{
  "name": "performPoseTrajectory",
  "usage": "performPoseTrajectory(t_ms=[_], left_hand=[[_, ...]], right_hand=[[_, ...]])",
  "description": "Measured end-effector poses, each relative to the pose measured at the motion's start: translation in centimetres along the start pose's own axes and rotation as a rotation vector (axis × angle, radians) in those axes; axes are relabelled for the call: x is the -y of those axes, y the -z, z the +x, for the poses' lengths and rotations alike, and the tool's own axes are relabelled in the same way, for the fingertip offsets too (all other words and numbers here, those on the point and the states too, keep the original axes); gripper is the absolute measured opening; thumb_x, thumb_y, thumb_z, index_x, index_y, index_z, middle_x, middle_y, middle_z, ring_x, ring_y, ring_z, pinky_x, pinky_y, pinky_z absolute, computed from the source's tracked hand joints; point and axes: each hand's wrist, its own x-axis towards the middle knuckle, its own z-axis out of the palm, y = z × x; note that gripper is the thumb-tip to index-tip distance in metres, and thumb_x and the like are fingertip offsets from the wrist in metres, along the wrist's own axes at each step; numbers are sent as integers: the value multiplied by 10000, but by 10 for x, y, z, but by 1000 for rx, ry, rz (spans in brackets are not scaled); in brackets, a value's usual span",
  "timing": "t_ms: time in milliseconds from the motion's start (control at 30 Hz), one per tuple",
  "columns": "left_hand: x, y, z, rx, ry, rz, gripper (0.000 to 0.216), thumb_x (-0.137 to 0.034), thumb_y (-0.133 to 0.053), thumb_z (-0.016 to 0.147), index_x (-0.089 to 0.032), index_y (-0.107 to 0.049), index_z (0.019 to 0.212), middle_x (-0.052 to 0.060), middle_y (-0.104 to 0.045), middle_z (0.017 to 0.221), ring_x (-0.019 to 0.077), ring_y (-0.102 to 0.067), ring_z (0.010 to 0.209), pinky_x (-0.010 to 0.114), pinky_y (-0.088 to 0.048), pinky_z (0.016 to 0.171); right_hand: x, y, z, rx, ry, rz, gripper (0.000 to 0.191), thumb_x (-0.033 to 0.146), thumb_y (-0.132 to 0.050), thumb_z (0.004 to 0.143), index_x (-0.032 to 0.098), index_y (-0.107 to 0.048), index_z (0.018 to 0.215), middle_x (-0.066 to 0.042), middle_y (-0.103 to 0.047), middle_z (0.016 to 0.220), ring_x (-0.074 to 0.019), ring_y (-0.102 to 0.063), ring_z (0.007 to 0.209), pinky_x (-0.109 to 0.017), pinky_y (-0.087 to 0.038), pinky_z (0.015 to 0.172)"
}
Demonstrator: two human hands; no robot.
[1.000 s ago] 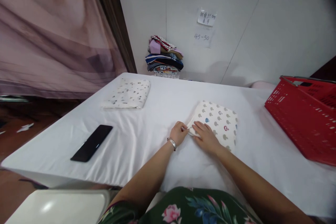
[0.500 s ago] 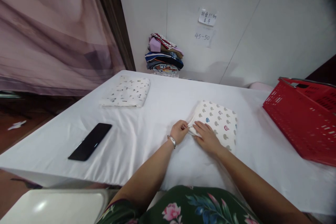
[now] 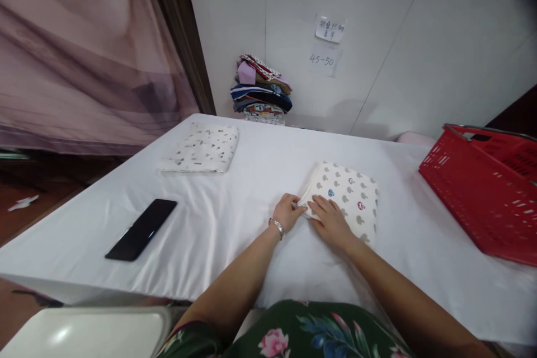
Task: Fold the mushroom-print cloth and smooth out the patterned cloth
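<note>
In front of me lies a folded white cloth point(image 3: 350, 190) printed with grey, blue and red mushroom-like shapes. My left hand point(image 3: 287, 212), with a silver bracelet at the wrist, pinches the cloth's near left corner between thumb and fingers. My right hand point(image 3: 331, 221) rests flat on top of the cloth beside that corner, fingers stretched out. Farther off to the left, a second folded white cloth point(image 3: 205, 148) with small dark prints lies flat, apart from both hands.
A white-covered table point(image 3: 201, 235) spans the view. A black phone-like slab point(image 3: 141, 229) lies at the left. A red plastic basket point(image 3: 482, 196) stands at the right. Folded clothes point(image 3: 262, 84) are stacked behind the table by the wall. A white stool point(image 3: 92, 333) is at the lower left.
My left thumb and fingers have shifted slightly on the cloth's corner, and its left edges lie a little straighter. My right hand stays on the cloth.
</note>
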Motion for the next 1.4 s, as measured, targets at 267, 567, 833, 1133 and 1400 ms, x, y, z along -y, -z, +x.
performPoseTrajectory(t_ms=[267,567,833,1133,1400], left_hand=[[0,-1,3,-3,-44,18,136,-305,-569,764,-192,-535,696,-17,-508,806,98,-498,653,247,-411,666],[0,2,4,56,-84,-31,129,-271,-521,778,-192,-535,676,-3,-527,889,101,-497,676,251,-418,684],[2,-1,3,49,-89,-27,184,-352,-524,781,-194,-534,689,-11,-528,935,83,-490,629,244,-414,628],[2,-1,1,66,-71,70,152,-346,-510,790,-205,-503,733,-12,-531,902,104,-485,666,251,-383,658],[0,-1,-1,79,-26,112,142,-359,-516,783,-219,-493,780,-19,-548,823,117,-489,653,248,-355,617]], right_hand=[[-15,14,12,-34,-53,223,414,391,-392,865,223,-521,1221,-79,-433,1350,-217,-377,1253,-402,-320,1015],[-40,0,25,55,-188,1,501,450,-316,893,225,-398,1333,-74,-280,1450,-247,-186,1347,-500,-173,1056],[-52,13,46,24,-200,57,500,443,-332,889,212,-392,1328,-100,-259,1456,-254,-166,1352,-499,-193,1048],[-95,21,116,-7,-397,-7,456,317,-285,901,150,-407,1307,-116,-369,1394,-253,-277,1307,-418,-256,1028],[-136,23,165,120,-426,52,544,529,-390,831,138,-564,1167,-118,-560,1219,-259,-518,1100,-315,-392,874]])
